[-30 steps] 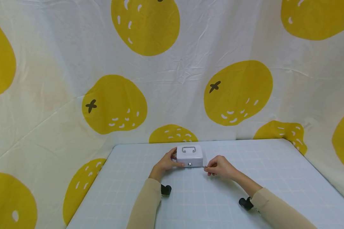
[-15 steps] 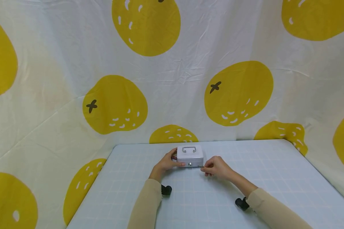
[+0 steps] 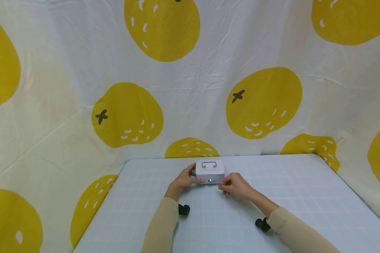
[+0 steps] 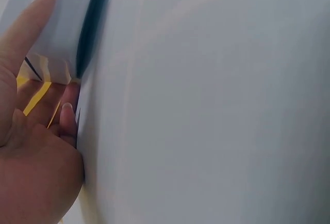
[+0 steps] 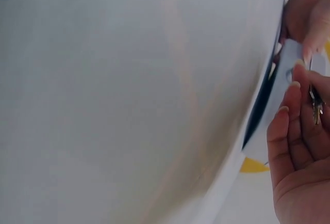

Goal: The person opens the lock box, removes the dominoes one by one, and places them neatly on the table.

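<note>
A small white cash box (image 3: 210,177) with a wire handle on its lid stands at the table's far side. Its round metal lock (image 3: 210,180) faces the person. My left hand (image 3: 184,179) grips the box's left end, thumb (image 4: 32,22) on the front face and fingers behind the left side. My right hand (image 3: 237,185) is in front of the box's lower right corner and pinches a small key between thumb and fingers. In the right wrist view, keys (image 5: 316,111) dangle by the palm, while the pinched tip is hidden by the fingers.
The table (image 3: 208,221) has a pale checked cover. Just behind its far edge hangs a white cloth (image 3: 190,116) printed with yellow fruit. Black wrist cameras (image 3: 184,210) sit at both sleeve cuffs.
My right hand has moved left with the key, from beside the box's right corner to in front of it, closer to the lock. The left hand and the box have stayed in place.
</note>
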{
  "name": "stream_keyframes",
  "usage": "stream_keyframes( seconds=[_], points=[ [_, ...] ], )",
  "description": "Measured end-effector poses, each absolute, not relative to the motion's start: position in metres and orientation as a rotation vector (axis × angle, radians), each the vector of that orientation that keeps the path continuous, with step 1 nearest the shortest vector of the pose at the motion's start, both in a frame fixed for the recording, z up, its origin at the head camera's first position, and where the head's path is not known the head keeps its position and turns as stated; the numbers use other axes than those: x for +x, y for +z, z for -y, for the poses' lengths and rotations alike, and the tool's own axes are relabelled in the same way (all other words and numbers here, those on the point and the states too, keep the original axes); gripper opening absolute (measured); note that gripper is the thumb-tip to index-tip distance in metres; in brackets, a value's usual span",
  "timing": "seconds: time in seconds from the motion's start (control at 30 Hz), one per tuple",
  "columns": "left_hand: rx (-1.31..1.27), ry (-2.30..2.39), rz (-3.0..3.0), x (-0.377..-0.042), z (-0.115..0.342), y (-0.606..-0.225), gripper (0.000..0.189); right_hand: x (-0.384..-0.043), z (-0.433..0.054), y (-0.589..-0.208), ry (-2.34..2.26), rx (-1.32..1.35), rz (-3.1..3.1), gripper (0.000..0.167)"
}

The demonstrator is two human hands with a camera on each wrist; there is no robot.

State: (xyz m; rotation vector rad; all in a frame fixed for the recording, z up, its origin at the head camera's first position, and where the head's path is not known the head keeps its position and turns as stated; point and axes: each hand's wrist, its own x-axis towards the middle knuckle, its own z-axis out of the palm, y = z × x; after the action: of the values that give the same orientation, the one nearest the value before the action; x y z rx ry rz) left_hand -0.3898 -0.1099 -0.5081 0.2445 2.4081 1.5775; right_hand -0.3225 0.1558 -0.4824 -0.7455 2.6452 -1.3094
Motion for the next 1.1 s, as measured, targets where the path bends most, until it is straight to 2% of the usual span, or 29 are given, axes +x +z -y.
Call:
stream_keyframes(
  seconds=[0.5,1.1],
  points=[
    [0.252,1.592,-2.396,-0.39,0.11,-0.507,0.093,-0.326,-0.14,-0.486,-1.256,-0.82,-2.749,0.022],
    [0.267,1.625,-2.364,-0.389,0.11,-0.506,0.092,-0.324,-0.127,-0.484,-1.19,-0.767,-2.855,0.024]
  ],
)
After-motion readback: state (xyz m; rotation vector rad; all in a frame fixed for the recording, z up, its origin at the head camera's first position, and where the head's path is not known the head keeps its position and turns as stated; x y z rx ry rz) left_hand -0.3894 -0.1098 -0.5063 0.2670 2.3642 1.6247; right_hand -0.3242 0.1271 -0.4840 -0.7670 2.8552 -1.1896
